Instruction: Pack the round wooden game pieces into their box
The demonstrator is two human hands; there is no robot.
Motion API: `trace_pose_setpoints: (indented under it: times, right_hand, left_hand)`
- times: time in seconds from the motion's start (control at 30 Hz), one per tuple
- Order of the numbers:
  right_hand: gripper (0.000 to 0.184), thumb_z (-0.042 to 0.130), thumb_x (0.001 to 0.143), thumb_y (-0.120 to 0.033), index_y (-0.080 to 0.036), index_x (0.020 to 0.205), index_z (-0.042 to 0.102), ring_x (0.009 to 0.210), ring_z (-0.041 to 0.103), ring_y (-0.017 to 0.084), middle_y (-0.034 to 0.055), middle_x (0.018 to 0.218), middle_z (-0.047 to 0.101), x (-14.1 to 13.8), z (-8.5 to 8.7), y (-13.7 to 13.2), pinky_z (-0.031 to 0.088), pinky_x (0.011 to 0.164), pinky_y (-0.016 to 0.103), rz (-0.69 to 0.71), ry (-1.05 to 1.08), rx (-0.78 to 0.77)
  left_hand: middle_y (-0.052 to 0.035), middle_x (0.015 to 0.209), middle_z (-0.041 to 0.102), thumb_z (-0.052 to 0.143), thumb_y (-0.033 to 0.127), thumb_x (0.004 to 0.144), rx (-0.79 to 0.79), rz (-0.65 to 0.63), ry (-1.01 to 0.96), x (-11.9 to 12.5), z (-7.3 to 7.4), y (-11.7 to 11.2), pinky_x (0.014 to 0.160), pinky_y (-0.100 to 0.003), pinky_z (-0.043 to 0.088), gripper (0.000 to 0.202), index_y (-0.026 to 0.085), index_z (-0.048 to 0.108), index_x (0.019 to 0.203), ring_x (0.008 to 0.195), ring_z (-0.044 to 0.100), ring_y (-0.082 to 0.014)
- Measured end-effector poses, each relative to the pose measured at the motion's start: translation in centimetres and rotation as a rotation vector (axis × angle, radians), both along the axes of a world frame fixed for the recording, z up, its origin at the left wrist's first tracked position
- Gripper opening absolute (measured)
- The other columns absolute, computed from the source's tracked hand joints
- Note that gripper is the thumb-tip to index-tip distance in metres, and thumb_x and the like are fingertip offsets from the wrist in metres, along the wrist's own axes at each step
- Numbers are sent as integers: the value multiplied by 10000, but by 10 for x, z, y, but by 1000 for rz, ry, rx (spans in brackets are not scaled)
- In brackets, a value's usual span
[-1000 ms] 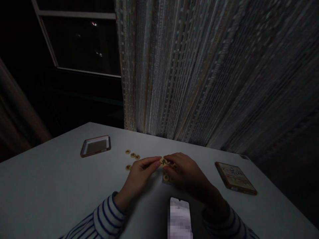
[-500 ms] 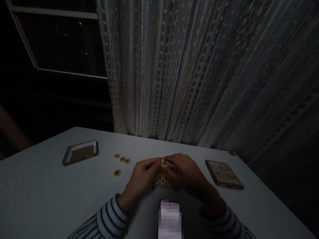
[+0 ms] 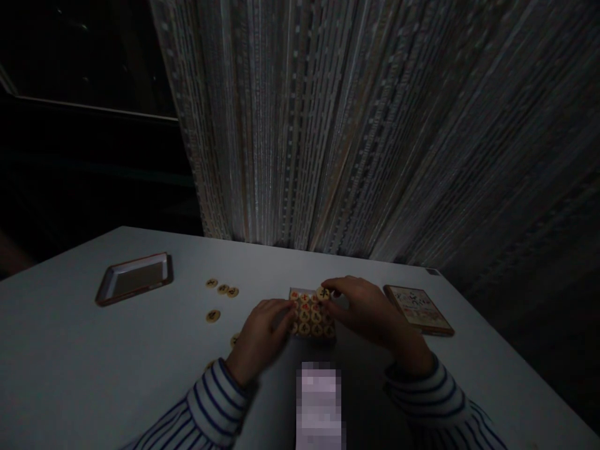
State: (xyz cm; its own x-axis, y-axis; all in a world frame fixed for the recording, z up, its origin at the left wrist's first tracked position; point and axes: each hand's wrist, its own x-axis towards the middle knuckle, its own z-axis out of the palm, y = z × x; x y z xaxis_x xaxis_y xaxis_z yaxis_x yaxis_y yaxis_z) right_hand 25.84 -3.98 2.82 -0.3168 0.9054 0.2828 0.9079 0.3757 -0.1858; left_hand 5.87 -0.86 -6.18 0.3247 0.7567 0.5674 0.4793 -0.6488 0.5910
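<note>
Round wooden Chinese chess pieces (image 3: pixel 304 316) with red or black characters lie in rows in a small shallow box (image 3: pixel 313 339) in front of me. Between thumb and fingers, my right hand (image 3: pixel 368 312) pinches one Chinese chess piece (image 3: pixel 323 293) with a black character, above the box's far right part. My left hand (image 3: pixel 263 334) is at the box's left edge, its thumb and fingers apart and the tips touching or very near the edge. Several loose pieces (image 3: pixel 213 316) lie on the table to the left, some partly hidden behind my left wrist.
An open tin lid or tray (image 3: pixel 135 279) rests at the table's far left. On the right lies a flat box with a printed picture (image 3: pixel 419 308). A pixelated pale object (image 3: pixel 319 406) is nearest me. The white table (image 3: pixel 154 356) meets a striped curtain (image 3: pixel 281 156) behind.
My hands have come apart: the left drew back left, the right moved slightly right with the chess piece. More pieces in the box now show. The view has shifted slightly.
</note>
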Motion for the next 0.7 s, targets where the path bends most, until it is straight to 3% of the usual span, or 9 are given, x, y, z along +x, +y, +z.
trace_pose_setpoints:
  times: [0.2,0.4,0.7]
  right_hand:
    - [258,552,803,-241,-170,1039,631,877,608,200,72,964,675,8,-7,10,457,771,327,16,-3,-20]
    - [285,542,811,-264,-166,1062,635,872,612,198,78,968,676,12,-10,21,455,771,319,10,-28,-41]
    - [304,548,805,-263,-178,1084,630,907,609,208,78,1005,675,20,-19,28,445,790,326,0,-88,-78]
  left_hand:
    - [-85,980,687,519,224,841,-1,-2,154,0,-10,-1,809,-391,510,215,163,622,1021,914,626,-214]
    - [-75,989,672,487,242,864,-77,-12,272,0,-8,-3,811,-389,485,221,177,605,1039,920,602,-220]
    - [-64,990,657,478,222,861,-17,18,364,-2,-10,-3,782,-384,481,188,191,591,1009,903,591,-215]
